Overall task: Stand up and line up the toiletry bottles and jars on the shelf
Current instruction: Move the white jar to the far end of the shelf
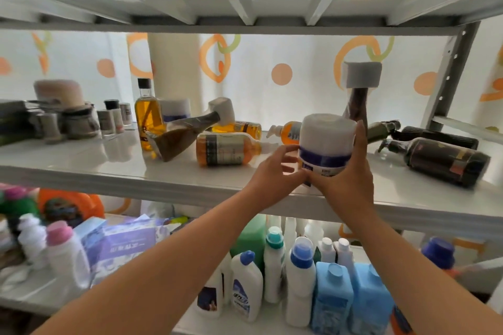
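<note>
My right hand (351,171) grips a white jar with a blue band (326,141), upright near the front edge of the white shelf (81,163). My left hand (275,171) touches the jar's left side with its fingertips. Left of the jar, an amber pump bottle (226,148) lies on its side, with another amber bottle (239,126) and an orange pump bottle (288,132) behind. A brown bottle with a white cap (190,129) leans tilted. An upright oil bottle (148,117) stands beside a second white jar (174,109). Dark pump bottles (446,160) lie at the right.
Small jars and bottles (109,119) stand at the shelf's left by dark packets (19,119). A tall brown bottle with a white cap (359,95) stands behind the held jar. The shelf below holds several detergent bottles (299,280) and a tissue pack (125,245). A metal upright (451,73) is at the right.
</note>
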### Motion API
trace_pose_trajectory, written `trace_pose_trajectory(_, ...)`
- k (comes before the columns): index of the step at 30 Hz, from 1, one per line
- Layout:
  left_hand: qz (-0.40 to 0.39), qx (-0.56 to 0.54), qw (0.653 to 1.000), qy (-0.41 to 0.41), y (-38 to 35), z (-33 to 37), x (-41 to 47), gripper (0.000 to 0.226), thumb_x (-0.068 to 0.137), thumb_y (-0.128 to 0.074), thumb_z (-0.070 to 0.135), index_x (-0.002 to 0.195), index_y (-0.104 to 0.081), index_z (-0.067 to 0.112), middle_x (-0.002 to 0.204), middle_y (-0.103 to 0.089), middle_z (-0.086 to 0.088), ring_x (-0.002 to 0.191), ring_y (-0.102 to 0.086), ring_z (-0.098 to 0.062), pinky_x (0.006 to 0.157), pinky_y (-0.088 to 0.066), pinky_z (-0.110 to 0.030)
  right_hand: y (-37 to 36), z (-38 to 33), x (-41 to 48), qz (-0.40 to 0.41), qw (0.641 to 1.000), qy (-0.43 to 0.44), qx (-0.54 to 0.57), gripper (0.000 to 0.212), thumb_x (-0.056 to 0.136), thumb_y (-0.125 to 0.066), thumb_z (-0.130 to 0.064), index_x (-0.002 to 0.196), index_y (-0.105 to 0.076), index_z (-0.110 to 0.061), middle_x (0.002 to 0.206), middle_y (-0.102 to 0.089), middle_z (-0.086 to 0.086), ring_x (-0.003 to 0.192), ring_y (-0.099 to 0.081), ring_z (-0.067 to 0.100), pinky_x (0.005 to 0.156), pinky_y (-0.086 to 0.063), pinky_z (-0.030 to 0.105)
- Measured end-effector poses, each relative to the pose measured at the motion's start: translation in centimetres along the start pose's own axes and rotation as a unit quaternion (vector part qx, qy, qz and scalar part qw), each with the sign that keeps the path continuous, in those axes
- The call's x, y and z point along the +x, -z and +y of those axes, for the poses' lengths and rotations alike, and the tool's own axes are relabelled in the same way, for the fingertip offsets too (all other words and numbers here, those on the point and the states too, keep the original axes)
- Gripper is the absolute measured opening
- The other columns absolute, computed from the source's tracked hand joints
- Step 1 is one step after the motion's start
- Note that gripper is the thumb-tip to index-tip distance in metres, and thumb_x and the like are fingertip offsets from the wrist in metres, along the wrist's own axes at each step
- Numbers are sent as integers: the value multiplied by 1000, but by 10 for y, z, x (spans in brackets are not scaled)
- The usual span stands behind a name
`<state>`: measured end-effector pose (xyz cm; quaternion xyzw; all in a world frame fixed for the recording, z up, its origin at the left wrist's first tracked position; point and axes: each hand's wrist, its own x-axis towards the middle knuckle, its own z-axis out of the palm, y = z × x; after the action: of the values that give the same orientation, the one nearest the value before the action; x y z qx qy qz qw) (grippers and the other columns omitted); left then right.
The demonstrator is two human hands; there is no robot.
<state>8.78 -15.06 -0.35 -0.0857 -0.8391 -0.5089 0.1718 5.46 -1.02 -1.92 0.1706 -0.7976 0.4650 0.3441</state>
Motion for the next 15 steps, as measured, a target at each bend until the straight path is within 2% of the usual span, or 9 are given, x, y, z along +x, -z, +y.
trace_pose_trajectory(3,36,-51,998,-5,19,-3,-4,50,87,-64,26,133,-45,24,123,-59,-1,105,-60,-13,85,-53,-27,-12,-20,3,4,999,34,40,114,62,-80,-41,148,-9,-18,148,-34,6,132,-38,26,98,-40,36)
trace_pose_trajectory(7,113,-33,993,-23,52,-9,-12,44,89,-60,33,131,-49,23,116,-66,1,100,-62,-8,87,-54,-26,-38,-50,2,-17,996,45,80,114,61,-73,-52,148,-7,-22,146,-37,4,130,-41,24,97,-43,36)
trace_pose_trajectory(9,139,-38,989,-34,74,-15,-18,41,90,-59,31,129,-51,21,112,-69,1,100,-65,-10,86,-55,-24,-51,-66,0,-31,992,49,108,113,61,-72,-54,148,-7,-23,143,-40,4,127,-44,21,94,-43,28)
trace_pose_trajectory(12,146,-63,987,-26,111,-23,-31,43,89,-59,29,131,-51,22,111,-66,5,102,-62,-6,78,-53,-13,-72,-93,-4,-63,987,51,138,113,60,-78,-48,146,-9,-22,131,-50,6,109,-52,12,82,-43,18)
trace_pose_trajectory(15,147,-77,986,-18,143,-33,-45,46,92,-56,27,137,-47,21,121,-62,3,110,-59,-6,81,-52,-12,-98,-117,-10,-100,981,60,156,109,61,-83,-40,144,-15,-24,124,-56,6,100,-53,10,80,-47,22)
